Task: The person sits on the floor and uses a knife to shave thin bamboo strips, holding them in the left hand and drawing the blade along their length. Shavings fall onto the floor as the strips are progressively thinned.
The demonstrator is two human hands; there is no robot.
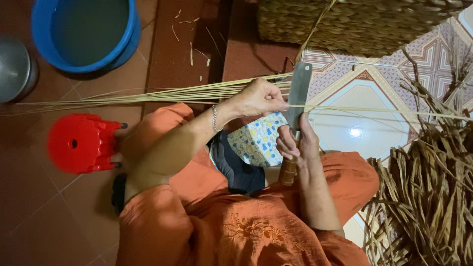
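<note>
Head view — grips point(258, 98) closed on strips point(197, 93), knife point(298, 93)

A blue tub point(86, 32) sits on the floor point(39, 216) near its top left corner. A shiny pot point(14, 69) is just beside it. A red stool point(81, 143) lies tipped below. A woven basket point(354, 22) sits at the top edge. Dry leaves point(428, 197) pile up at the right edge.

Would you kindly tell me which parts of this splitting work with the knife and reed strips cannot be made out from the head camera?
- Knife handle: mostly wrapped by the right hand.
- Where the blade meets the thin strip: too fine to tell.
- Left hand grip: its fingers hide how many strips it pinches.
- Strip bundle: far tips fade out, blurred.
- Woven basket: cut by the top edge.
- Dried leaf pile: cut by the right edge.
</note>
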